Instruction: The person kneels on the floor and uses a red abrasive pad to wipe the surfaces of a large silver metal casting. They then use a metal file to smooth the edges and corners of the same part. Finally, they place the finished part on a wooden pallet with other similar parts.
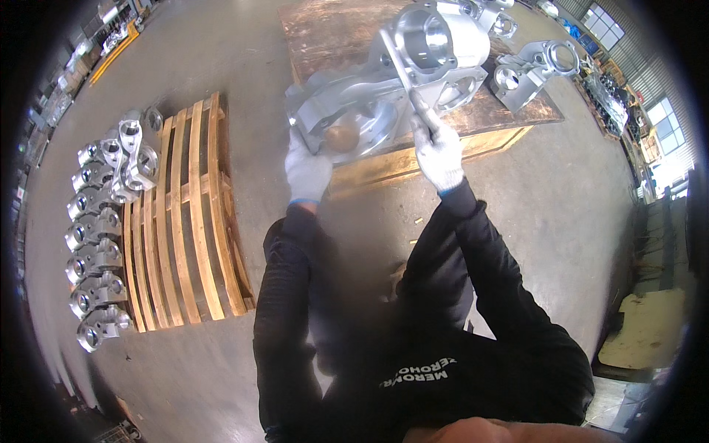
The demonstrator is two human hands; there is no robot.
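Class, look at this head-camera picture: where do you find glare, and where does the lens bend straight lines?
Head view: glare whitens the windows at right and glints off the metal casting the gloved hands grip; the wooden pallet slats bow outward; the rim is black.

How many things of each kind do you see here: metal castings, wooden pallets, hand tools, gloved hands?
Large metal casting held at the bench: 1
Other castings on the wooden platform: about 3, partly cut off
Castings along the slatted pallet: about 9
Wooden pallets and platforms: 2
Rod-like hand tool: 1
Gloved hands, left hand and right hand: 2
Total: about 18
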